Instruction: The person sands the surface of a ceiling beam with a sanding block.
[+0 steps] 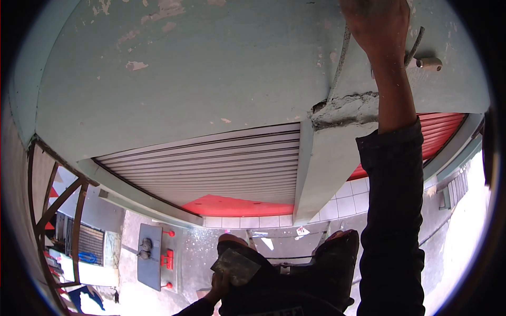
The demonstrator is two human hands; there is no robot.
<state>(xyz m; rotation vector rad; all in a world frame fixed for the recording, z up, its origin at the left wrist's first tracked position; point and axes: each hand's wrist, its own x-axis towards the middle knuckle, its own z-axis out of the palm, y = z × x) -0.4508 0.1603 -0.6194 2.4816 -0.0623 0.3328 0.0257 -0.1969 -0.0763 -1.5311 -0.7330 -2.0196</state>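
Low in view, my left hand [221,284] is closed on the edge of a flat grey rectangular plate [237,267] with a smeared surface, held in front of my dark trousers. My right hand [377,23] is raised against the pale green wall [211,68], at the upper right. Its fingers are cut off by the top of the view, so what they hold, if anything, does not show. Beside that wrist, a grey cable or strip [340,66] hangs down the wall, and a short bent piece [415,46] sticks out on the other side.
A cracked, broken ledge [345,109] crosses the wall below my right hand. Further down are a white roller shutter [232,163] and a red shutter [445,134]. A short pipe stub [429,64] juts out. Far below stands a grey table [150,258] with red parts.
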